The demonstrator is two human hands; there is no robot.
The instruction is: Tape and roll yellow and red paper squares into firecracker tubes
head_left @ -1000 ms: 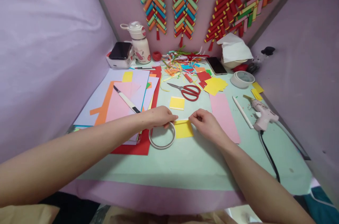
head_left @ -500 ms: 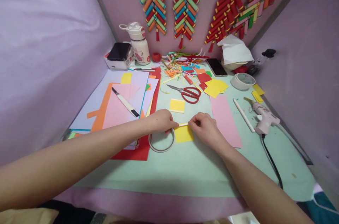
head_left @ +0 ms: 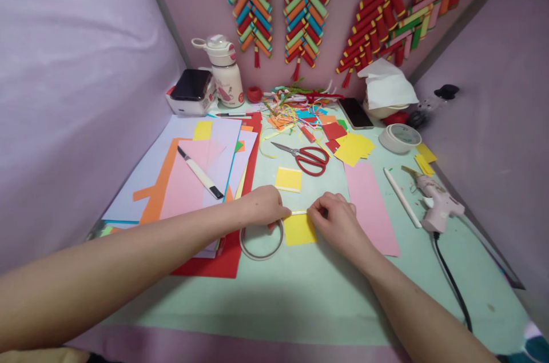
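Tape strip: a thin pale tape strip [head_left: 299, 212] is stretched level between your two hands, just above the far edge of the yellow paper square [head_left: 300, 231].
Left hand: your left hand [head_left: 261, 207] is pinched on the strip's left end, fingertips down over the tape roll [head_left: 259, 258].
Right hand: your right hand [head_left: 337, 219] is pinched on the right end, knuckles up, apart from the left with the strip spanning the gap.
Yellow square: flat on the mat, its left edge just beside the roll's ring.
Roll: a thin open ring, lying flat, half on the red sheet [head_left: 214, 263].
Just beyond: a second yellow square [head_left: 288, 179], then the red scissors [head_left: 306, 157] lying shut.
Right of you: a long pink paper strip [head_left: 371, 207], a white stick [head_left: 402, 197], and a pink glue gun [head_left: 437, 200] with its black cord.
Left of you: a stack of coloured sheets [head_left: 193, 151] with a white pen-shaped tool [head_left: 200, 172] on top.
Surface: a pale green mat [head_left: 300, 288] covers the table.
Far edge: paper scraps [head_left: 291, 108], a pile of yellow squares [head_left: 354, 148], a phone [head_left: 353, 113], a wide white tape roll [head_left: 400, 138] and a drinking bottle [head_left: 225, 71].
Room: lilac cloth walls [head_left: 77, 66] close you in on both sides; paper firecracker ornaments [head_left: 302, 17] hang on the pink back wall.
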